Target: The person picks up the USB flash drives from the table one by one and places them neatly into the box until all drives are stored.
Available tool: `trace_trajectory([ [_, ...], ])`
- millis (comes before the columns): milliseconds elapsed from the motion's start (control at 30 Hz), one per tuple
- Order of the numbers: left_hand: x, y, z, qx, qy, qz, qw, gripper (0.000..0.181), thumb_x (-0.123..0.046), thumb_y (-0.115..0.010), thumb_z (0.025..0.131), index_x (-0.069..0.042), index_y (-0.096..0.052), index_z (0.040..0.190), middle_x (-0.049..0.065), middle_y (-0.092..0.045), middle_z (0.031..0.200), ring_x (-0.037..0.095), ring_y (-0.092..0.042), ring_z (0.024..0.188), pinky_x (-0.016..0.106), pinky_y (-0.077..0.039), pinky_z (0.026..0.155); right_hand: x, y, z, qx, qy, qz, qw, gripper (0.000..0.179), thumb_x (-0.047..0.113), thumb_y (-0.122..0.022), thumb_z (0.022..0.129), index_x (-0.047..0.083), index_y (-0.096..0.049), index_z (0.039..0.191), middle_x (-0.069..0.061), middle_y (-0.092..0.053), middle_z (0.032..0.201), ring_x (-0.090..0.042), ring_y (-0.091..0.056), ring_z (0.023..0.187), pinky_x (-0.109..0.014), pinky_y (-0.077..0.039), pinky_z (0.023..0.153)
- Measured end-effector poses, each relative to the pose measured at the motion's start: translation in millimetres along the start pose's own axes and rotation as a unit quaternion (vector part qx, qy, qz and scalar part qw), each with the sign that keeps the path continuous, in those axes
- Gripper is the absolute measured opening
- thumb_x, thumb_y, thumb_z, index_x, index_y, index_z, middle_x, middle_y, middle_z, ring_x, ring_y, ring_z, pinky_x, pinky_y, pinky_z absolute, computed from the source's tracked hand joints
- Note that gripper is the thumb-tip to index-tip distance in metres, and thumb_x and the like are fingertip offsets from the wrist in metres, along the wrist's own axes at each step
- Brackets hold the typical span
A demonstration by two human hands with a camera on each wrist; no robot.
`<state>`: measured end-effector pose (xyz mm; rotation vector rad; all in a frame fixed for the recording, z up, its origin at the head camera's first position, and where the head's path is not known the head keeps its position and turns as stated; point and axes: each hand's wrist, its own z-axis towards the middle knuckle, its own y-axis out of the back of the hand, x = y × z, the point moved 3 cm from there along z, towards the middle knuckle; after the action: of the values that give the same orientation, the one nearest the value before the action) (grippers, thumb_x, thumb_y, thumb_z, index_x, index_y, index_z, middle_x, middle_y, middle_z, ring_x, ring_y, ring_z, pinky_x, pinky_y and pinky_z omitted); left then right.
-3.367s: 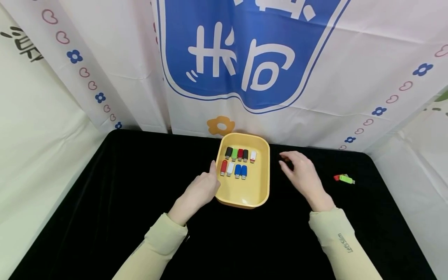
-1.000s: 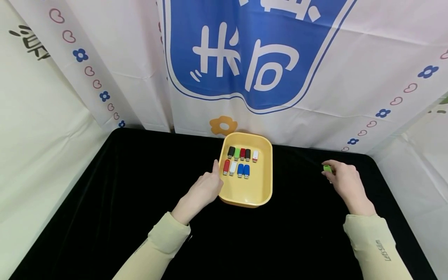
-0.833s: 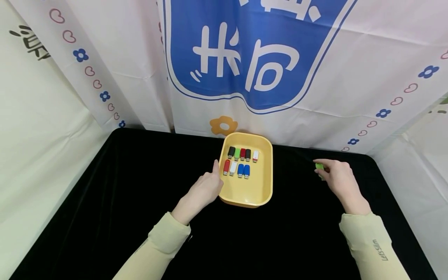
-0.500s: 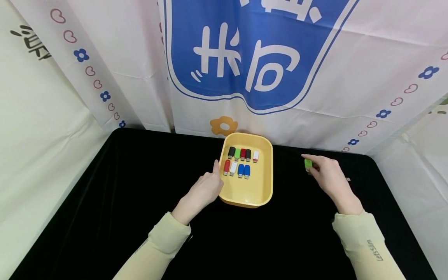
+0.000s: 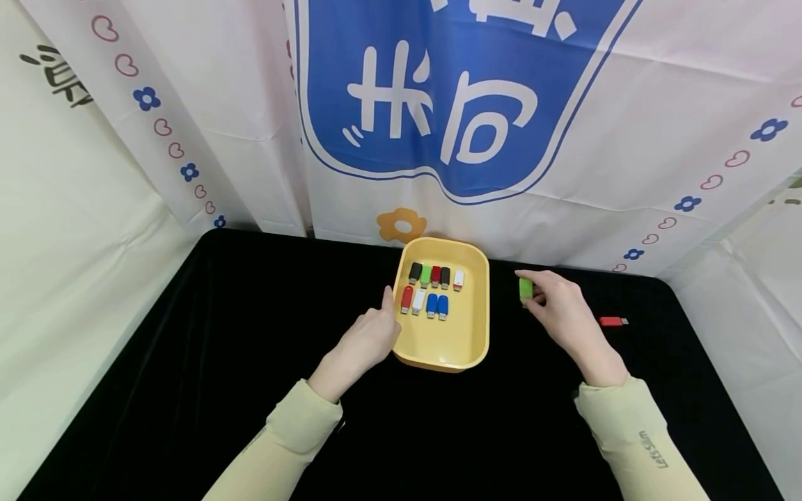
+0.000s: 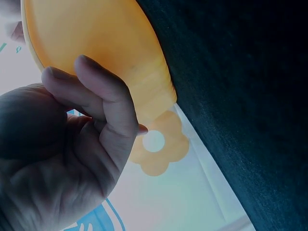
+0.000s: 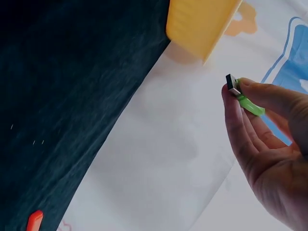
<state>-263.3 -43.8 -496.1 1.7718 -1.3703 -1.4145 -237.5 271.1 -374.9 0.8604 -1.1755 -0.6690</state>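
Note:
My right hand (image 5: pixel 560 306) pinches a green USB stick (image 5: pixel 525 289) between thumb and fingers, a short way right of the yellow tray (image 5: pixel 438 351). Its metal plug (image 7: pixel 233 85) pokes out past the fingertips in the right wrist view. At the tray's left rim my left hand (image 5: pixel 363 341) holds on, forefinger stretched along the side. In the left wrist view, curled fingers (image 6: pixel 108 91) lie against the tray's outer wall. Inside are two rows of USB sticks: black, green, dark red, black and white behind, then red (image 5: pixel 406 299), white (image 5: pixel 418 302) and two blue in front.
One red USB stick (image 5: pixel 612 321) lies on the black cloth (image 5: pixel 263 299) to the right, behind my right wrist. A white curtain (image 5: pixel 564 223) with a blue printed panel hangs right behind the tray and the table's far edge.
My right hand, empty at first beside the tray, went right, picked up the green USB stick and came back left with it. The red stick there now shows. The left hand stays put.

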Motion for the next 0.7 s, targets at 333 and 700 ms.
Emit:
trace_trajectory([
  [333, 1.8, -1.2, 0.4, -0.006, -0.007, -0.004, 1.0, 0.086, -0.02, -0.056, 0.123, 0.003, -0.002, 0.187, 0.001, -0.064, 0.066, 0.01, -0.051, 0.047, 0.022, -0.039, 0.042, 31.2, -21.9, 5.9, -0.026, 0.014, 0.037, 0.9989, 0.047, -0.011, -0.084, 0.101, -0.01, -0.075, 0.146, -0.03, -0.081, 0.129, -0.041, -0.084, 0.102, -0.055, -0.072, 0.092],
  [700, 2.3, -0.8, 1.6, -0.004, -0.012, -0.003, 0.9999, 0.086, -0.021, -0.056, 0.124, 0.005, -0.003, 0.186, 0.0, -0.063, 0.065, 0.01, -0.05, 0.046, 0.022, -0.039, 0.042, 50.1, -43.7, 16.8, 0.019, 0.005, 0.068, 0.9975, 0.037, -0.011, -0.086, 0.1, -0.009, -0.077, 0.135, -0.028, -0.083, 0.125, -0.037, -0.086, 0.101, -0.049, -0.074, 0.091],
])
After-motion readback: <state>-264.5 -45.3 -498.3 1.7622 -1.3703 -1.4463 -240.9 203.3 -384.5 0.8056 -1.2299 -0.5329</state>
